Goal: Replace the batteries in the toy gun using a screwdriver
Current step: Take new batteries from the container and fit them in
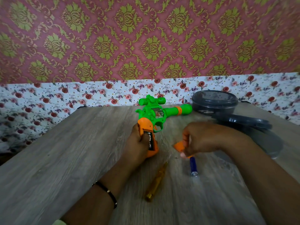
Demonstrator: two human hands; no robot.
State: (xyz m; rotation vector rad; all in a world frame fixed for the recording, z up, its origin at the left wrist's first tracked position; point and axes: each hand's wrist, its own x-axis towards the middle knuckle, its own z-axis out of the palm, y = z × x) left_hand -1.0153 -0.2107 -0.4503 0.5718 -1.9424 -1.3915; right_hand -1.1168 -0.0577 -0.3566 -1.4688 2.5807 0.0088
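A green and orange toy gun [155, 113] lies on the wooden table [56, 159], barrel pointing right. My left hand [138, 143] grips its orange handle, whose battery compartment is uncovered with a black battery [150, 142] showing inside. My right hand [204, 138] is closed on an orange battery cover [179, 146], just right of the handle. A blue battery [193, 166] lies on the table below my right hand. A yellow-handled screwdriver [156, 181] lies between my forearms, tip toward the gun.
A dark round plastic container [214, 101] stands at the back right near the gun's barrel. Its dark lid [246, 123] leans beside it, above a greyish round piece [272, 143]. A floral wall runs behind the table.
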